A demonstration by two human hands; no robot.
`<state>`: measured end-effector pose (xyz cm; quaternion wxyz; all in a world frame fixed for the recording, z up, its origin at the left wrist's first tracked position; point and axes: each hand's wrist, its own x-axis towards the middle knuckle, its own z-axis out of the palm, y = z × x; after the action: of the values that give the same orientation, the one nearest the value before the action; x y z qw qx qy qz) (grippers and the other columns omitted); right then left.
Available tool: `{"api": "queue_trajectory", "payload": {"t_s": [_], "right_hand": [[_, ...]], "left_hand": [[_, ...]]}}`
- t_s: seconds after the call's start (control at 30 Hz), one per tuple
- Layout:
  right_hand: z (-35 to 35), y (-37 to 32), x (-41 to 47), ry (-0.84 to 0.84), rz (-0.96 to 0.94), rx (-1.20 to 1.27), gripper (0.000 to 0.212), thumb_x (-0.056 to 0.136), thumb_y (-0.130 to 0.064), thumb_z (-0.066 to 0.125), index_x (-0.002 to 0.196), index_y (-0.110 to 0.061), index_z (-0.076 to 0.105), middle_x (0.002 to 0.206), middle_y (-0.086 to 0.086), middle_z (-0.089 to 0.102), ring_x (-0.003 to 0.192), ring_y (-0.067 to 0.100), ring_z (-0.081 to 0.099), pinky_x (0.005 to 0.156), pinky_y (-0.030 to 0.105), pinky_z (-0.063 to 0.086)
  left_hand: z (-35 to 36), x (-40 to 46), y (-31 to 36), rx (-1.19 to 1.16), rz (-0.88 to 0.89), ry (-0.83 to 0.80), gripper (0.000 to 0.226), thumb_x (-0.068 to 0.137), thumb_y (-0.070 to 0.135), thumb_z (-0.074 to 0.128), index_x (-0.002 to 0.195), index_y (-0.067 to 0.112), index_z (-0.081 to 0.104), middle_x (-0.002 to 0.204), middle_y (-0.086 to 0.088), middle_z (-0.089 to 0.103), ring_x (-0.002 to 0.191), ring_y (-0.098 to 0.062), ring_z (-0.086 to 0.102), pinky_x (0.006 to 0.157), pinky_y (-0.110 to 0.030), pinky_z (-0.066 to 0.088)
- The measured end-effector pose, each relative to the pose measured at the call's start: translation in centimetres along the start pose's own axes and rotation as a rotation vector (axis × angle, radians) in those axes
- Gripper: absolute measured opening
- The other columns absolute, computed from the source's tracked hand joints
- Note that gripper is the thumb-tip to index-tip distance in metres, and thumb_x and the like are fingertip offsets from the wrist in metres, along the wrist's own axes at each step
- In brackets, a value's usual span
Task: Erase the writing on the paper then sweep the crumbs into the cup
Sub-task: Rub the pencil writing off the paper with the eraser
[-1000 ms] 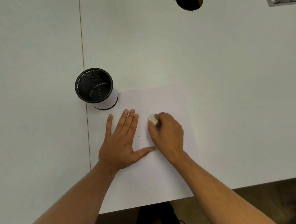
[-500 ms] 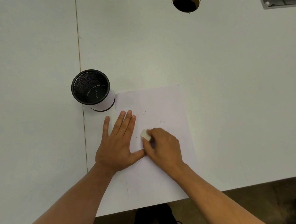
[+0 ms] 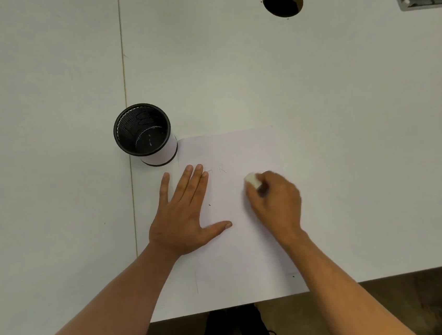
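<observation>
Left hand, fingers flat, pins the paper beside the cup; right hand pinches an eraser.

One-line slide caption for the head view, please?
Left hand flat on paper, right hand rubbing an eraser beside the cup.

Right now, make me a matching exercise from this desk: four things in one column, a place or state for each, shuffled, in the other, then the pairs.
Things:
1. eraser
2. cup
3. left hand
4. cable hole

Places or states:
A. pressed flat on the paper's left part
B. far side of the table
C. upright by the paper's far left corner
D. pinched in the right hand

Pairs: 1-D, 2-C, 3-A, 4-B
</observation>
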<state>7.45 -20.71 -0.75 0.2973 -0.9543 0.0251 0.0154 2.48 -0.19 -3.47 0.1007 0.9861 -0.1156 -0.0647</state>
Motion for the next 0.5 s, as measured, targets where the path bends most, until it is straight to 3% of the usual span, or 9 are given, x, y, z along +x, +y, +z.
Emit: {"api": "queue_trajectory", "payload": {"t_s": [0.07,0.2,0.4,0.5], "right_hand": [[0.2,-0.4,0.2,0.033,0.049,0.018,0.019,0.087,-0.029,0.064,0.075,-0.016,0.058,0.064,-0.004,0.057,0.056,0.015,0.052,0.053,0.024,0.030],[1.6,-2.7,-2.4,-0.170,-0.158,0.014,0.016,0.087,-0.029,0.066,0.088,-0.013,0.067,0.074,-0.002,0.065,0.062,0.013,0.057,0.056,0.023,0.041],[0.5,-0.8,0.6,0.027,0.052,0.045,0.018,0.088,-0.029,0.065,0.079,-0.014,0.061,0.066,-0.003,0.058,0.057,0.013,0.051,0.053,0.024,0.033],[1.2,-2.1,-0.8,-0.088,-0.096,0.047,0.017,0.088,-0.026,0.066,0.078,-0.013,0.060,0.065,-0.003,0.057,0.056,0.011,0.047,0.052,0.019,0.032]], "left_hand": [[0.0,0.0,0.0,-0.002,0.001,0.000,0.107,0.087,0.086,0.026,0.159,0.007,0.019,0.168,-0.007,0.012,0.156,-0.021,0.006,0.123,-0.062,0.009],[0.0,0.0,0.0,-0.022,0.013,0.009,0.104,0.089,0.085,0.022,0.158,0.006,0.022,0.167,-0.009,0.015,0.156,-0.023,0.010,0.121,-0.064,0.012],[0.2,0.0,0.0,-0.006,0.004,0.010,0.107,0.087,0.086,0.025,0.159,0.007,0.018,0.168,-0.008,0.012,0.156,-0.022,0.007,0.122,-0.062,0.009],[0.2,0.1,0.0,-0.009,0.005,0.009,0.107,0.087,0.086,0.025,0.159,0.007,0.019,0.168,-0.008,0.013,0.156,-0.022,0.007,0.122,-0.063,0.010]]}}
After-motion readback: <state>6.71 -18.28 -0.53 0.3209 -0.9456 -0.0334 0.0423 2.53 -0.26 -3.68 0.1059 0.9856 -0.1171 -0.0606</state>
